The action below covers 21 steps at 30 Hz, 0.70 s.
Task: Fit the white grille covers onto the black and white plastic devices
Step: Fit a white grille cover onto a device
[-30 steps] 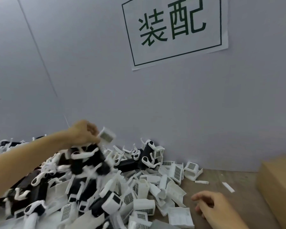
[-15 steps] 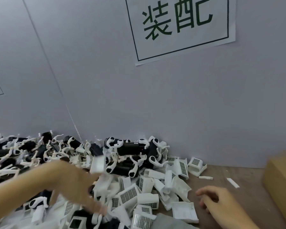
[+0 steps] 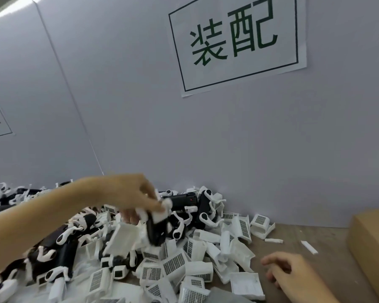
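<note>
Left hand (image 3: 127, 193): fingers pinch black-and-white plastic device (image 3: 157, 226), lifted over heap, blurred. Right hand (image 3: 291, 274): loosely curled, holds nothing, rests on brown wooden bench (image 3: 315, 241) beside white grille covers (image 3: 173, 263).

Risks:
- Pinch grip shallow; device may drop into heap, scatter covers.
- Blur hides device orientation; you may misfit cover.

Count: devices, covers too many, overlapped, can't count. Cardboard box (image 3: 374, 243): 1. Wall signs (image 3: 236, 42): 2, one partly cut off.

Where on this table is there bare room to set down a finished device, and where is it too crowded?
The bare wooden table shows between the grille covers and the cardboard box, beyond the right hand; only two small white strips lie there. From the covers leftward, the pile of black and white devices under the left hand leaves no room.
</note>
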### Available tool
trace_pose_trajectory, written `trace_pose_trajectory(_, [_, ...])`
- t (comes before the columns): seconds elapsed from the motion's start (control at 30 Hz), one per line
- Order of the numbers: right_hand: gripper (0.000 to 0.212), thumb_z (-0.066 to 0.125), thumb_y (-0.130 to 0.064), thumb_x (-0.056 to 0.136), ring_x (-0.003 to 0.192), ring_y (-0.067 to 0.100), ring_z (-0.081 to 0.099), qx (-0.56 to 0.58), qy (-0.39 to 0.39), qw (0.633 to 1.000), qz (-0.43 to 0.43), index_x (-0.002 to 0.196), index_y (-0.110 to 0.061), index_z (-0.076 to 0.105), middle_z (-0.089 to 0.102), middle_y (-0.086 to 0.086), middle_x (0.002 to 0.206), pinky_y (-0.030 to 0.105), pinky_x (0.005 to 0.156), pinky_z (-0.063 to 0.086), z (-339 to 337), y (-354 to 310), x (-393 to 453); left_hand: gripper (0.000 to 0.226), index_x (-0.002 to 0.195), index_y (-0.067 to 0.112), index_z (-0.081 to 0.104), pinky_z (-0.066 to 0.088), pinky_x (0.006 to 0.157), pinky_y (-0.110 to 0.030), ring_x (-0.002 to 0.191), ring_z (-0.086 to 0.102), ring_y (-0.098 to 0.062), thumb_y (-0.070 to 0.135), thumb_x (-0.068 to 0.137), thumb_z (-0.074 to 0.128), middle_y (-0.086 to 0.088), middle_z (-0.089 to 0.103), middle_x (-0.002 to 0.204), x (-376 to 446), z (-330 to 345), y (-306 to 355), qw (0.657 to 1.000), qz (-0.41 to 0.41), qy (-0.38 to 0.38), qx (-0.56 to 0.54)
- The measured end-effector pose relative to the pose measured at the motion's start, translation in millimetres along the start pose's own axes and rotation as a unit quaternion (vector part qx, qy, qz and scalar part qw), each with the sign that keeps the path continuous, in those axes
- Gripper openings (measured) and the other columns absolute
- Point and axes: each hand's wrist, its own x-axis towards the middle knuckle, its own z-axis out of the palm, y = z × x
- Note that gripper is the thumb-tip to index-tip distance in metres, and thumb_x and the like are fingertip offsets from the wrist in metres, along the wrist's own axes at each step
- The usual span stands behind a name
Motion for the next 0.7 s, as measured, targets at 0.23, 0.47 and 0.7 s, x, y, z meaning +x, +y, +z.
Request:
trace_pose_trajectory(0.23, [0.032, 0.052, -0.002, 0.099, 0.056, 0.018, 0.060, 0.098, 0.030, 0.994, -0.021, 0.080, -0.013, 0.076, 0.070, 0.007, 0.060, 0.025, 0.054, 0.048, -2, -3, 3, 0.041, 0.089, 0.008, 0.067, 0.057, 0.054, -0.029, 0.054, 0.067, -0.016, 0.047, 0.092, 0.054, -0.005, 0.069, 0.060, 38, 49, 69, 0.924, 0.045, 0.186, -0.332])
trace_pose_trajectory(0.47, [0.051, 0.037, -0.031, 0.106, 0.038, 0.025, 0.056, 0.314, 0.011, 0.946, 0.083, 0.095, 0.004, 0.071, 0.063, 0.017, 0.056, 0.022, 0.041, 0.038, -16, -16, -5, 0.025, 0.087, 0.028, 0.068, 0.052, 0.072, -0.029, 0.076, 0.068, -0.007, 0.045, 0.098, 0.054, 0.012, 0.071, 0.074, 57, 187, 124, 0.785, 0.087, 0.250, -0.560])
trace_pose_trajectory(0.7, [0.064, 0.037, -0.050, 0.102, 0.068, 0.030, 0.070, 0.408, 0.018, 0.910, 0.069, 0.098, 0.002, 0.073, 0.075, 0.018, 0.085, 0.037, 0.066, 0.043, -46, -9, -1, 0.022, 0.107, 0.037, 0.065, 0.049, 0.074, -0.014, 0.079, 0.065, 0.003, 0.017, 0.097, 0.062, 0.020, 0.071, 0.084, 68, 255, 135, 0.834, 0.257, 0.254, -0.417])
